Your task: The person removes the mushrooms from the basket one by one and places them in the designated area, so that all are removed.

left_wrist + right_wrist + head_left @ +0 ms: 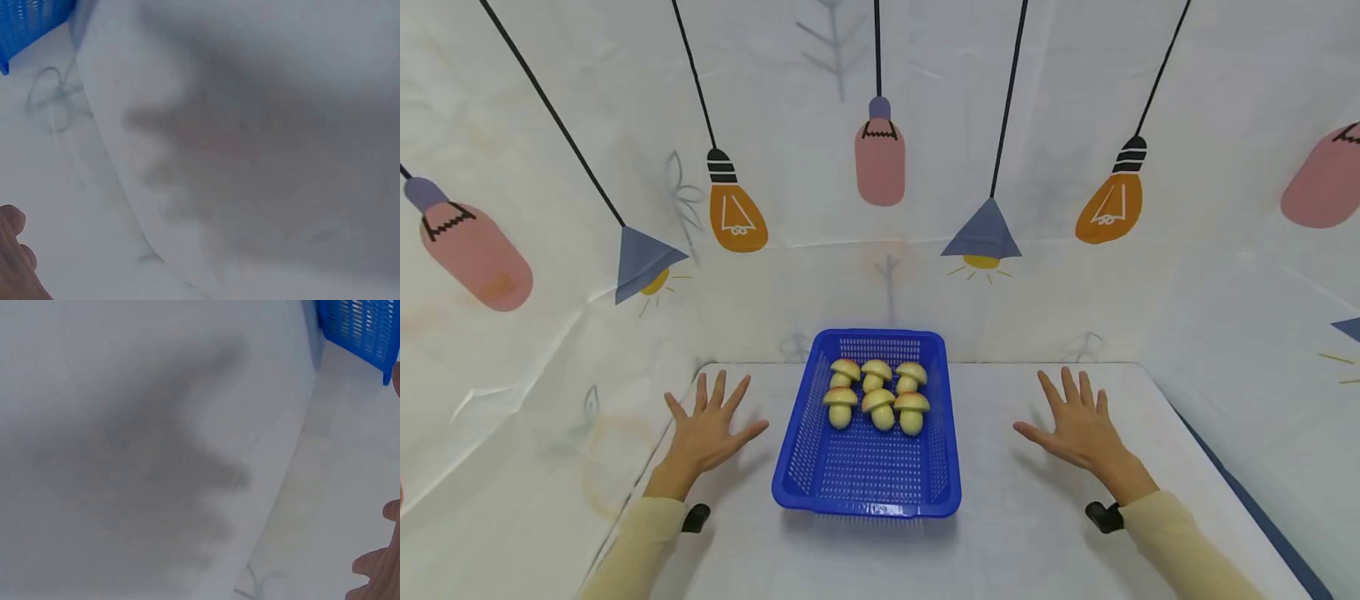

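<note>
A blue plastic basket [880,507] stands in the middle of the white table. Several mushroom-shaped pieces [878,408], pale yellow-green with some reddish tops, sit in two rows toward its far end. To the left of the basket, my left hand [703,433] is held over the table with fingers spread and nothing in it. My right hand [1082,429] mirrors it on the other side, fingers straight and spread, also holding nothing. Each wrist view catches only part of its hand, with a corner of the basket above and the hand's shadow on the cloth.
The white table [1000,533] runs back to a wall hanging [820,275] printed with lamps and bulbs. Similar cloth closes in the left and right sides. A dark blue strip [1240,492] lies along the table's right edge.
</note>
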`<state>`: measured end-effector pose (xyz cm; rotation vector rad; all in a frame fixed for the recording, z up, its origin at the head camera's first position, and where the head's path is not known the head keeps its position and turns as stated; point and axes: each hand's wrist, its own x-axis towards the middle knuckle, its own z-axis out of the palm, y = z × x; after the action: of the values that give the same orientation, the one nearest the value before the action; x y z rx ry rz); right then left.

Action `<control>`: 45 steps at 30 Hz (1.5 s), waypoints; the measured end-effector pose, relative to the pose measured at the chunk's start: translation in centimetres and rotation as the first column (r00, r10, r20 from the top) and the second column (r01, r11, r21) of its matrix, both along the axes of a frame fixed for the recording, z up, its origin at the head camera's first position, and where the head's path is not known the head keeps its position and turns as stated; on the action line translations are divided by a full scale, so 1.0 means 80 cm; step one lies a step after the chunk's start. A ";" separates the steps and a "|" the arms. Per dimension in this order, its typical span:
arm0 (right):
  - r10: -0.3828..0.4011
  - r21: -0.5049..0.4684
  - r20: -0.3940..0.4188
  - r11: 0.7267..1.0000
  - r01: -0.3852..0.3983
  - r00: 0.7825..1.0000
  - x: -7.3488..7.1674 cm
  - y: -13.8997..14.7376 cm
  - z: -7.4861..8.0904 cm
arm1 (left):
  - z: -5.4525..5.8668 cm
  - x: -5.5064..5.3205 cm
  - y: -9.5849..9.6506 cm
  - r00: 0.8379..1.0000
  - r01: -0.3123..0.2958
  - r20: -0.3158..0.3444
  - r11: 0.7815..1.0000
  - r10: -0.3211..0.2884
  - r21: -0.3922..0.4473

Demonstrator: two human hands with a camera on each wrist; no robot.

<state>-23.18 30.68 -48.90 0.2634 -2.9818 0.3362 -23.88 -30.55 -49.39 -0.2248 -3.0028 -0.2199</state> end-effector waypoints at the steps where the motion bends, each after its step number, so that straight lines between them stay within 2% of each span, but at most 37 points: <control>1: 0.002 0.000 0.005 1.000 -0.002 1.000 0.000 -0.003 0.001 | 0.000 0.000 0.004 1.000 0.000 0.000 1.000 0.000 0.022; 4: 0.005 0.006 0.002 1.000 -0.005 1.000 -0.001 -0.010 0.004 | 0.001 -0.003 0.017 1.000 0.015 -0.003 0.993 -0.015 0.114; 8: 0.013 0.000 -0.004 1.000 -0.013 1.000 -0.003 -0.019 0.008 | 0.004 -0.005 0.037 0.998 0.064 0.009 0.966 -0.069 0.252; 14: 0.043 -0.013 -0.014 0.999 -0.043 0.999 -0.013 -0.042 0.014 | 0.005 -0.007 0.061 0.988 0.139 0.013 0.909 -0.156 0.393; 19: 0.067 -0.043 -0.012 0.997 -0.068 0.998 -0.018 -0.066 0.021 | 0.001 -0.009 0.076 0.973 0.144 0.088 0.857 -0.215 0.495; 22: 0.082 -0.063 -0.012 0.995 -0.083 0.997 -0.019 -0.080 0.024 | -0.003 -0.009 0.082 0.962 0.138 0.131 0.841 -0.239 0.523; 27: 0.112 -0.081 -0.029 0.990 -0.114 0.993 -0.024 -0.099 0.028 | -0.008 -0.010 0.089 0.951 0.141 0.155 0.822 -0.267 0.552; 35: 0.175 -0.137 -0.061 0.974 -0.182 0.983 -0.029 -0.131 0.048 | -0.017 -0.008 0.095 0.952 0.142 0.145 0.812 -0.268 0.566; 39: 0.235 -0.222 -0.098 0.942 -0.251 0.967 -0.033 -0.148 0.056 | -0.019 -0.007 0.095 0.954 0.144 0.133 0.797 -0.270 0.587; 45: 0.314 -0.334 -0.091 0.884 -0.326 0.945 -0.039 -0.179 0.065 | -0.024 -0.006 0.094 0.951 0.113 0.148 0.754 -0.270 0.647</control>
<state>-26.34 16.35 -43.71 0.7140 -2.7684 0.8696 -24.33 -23.00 -51.27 -0.4597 -2.8969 -1.3415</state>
